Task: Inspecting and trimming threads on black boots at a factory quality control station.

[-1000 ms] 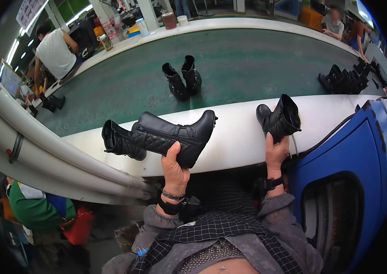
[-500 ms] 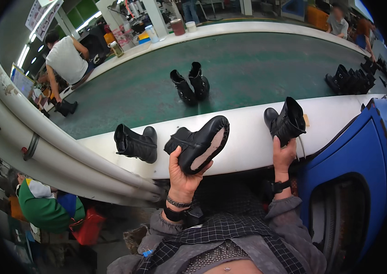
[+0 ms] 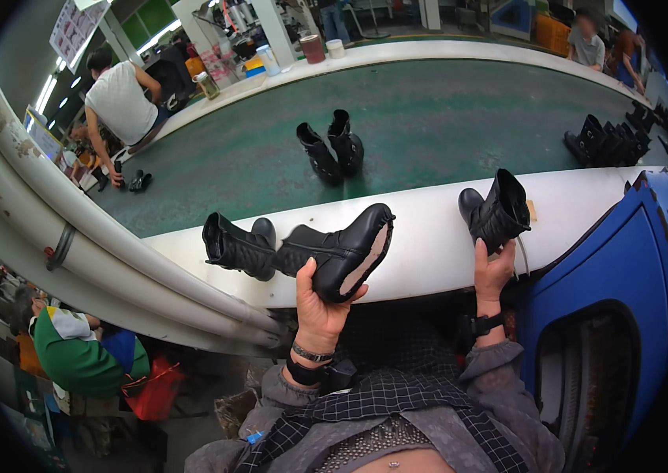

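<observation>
My left hand [image 3: 321, 311] holds up a black ankle boot [image 3: 326, 256] without an outsole. Its pale bottom faces right, with the toe up and the shaft to the left. Thumb and fingers wrap the boot from below. With my right hand [image 3: 494, 270] I grip the lower back of another black boot [image 3: 498, 214] at the right of the white ledge, its opening up and its toe to the left. A third black boot [image 3: 238, 246] sits on the ledge to the left, partly behind the held boot's shaft.
Beyond the white ledge [image 3: 421, 260] runs a green conveyor belt [image 3: 444, 110] carrying a pair of buckled boots [image 3: 332, 148] and several boots [image 3: 606, 142] at far right. White pipes [image 3: 113, 236] flank my left, a blue machine [image 3: 594, 260] my right. A co-worker [image 3: 125, 102] handles footwear at far left.
The boot in my left hand has turned slightly, its shaft now reaching further left across the standing boot. My right hand stays on its boot. The far-left co-worker's hand and footwear shifted.
</observation>
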Tool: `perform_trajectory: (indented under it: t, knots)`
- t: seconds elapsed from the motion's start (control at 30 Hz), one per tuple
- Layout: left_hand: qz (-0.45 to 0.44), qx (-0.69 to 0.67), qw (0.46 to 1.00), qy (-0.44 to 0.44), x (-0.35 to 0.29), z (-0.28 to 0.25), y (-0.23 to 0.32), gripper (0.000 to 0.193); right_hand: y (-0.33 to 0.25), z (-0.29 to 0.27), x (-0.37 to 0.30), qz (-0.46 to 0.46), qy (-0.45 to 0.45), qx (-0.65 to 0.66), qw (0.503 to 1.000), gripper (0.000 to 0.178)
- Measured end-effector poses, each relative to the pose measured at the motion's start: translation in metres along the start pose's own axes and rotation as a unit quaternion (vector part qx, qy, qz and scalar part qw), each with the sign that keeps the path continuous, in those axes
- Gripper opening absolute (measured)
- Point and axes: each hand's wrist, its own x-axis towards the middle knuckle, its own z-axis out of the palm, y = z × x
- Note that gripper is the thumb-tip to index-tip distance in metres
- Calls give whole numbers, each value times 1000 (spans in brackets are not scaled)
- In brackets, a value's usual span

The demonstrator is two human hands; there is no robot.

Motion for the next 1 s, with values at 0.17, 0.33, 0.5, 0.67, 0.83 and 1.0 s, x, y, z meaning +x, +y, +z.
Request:
perform_trajectory:
  t: [0.17, 0.33, 0.5, 0.67, 0.83, 1.0]
  knots:
    - [131, 156, 979, 12, -3, -2, -5, 51, -28, -11, -18, -40, 68, 39, 996, 66]
    - [245, 248, 937, 14, -1, -12, -15, 54, -90, -8, -54, 68, -128, 356, 923, 43]
    - [264, 264, 928, 3, -12, 0, -28, 52, -132, 15, -66, 319, -410, 516, 681, 55]
    - [235, 271, 934, -2, -20, 1, -32, 53, -141, 17, -68, 314, -444, 531, 650, 45]
    - [222, 271, 937, 9, -20, -1, -33, 53, -141, 18, -73, 324, -418, 524, 667, 48]
    - [227, 269, 936, 5, -17, -3, -36, 50, -139, 17, -70, 318, -429, 511, 674, 50]
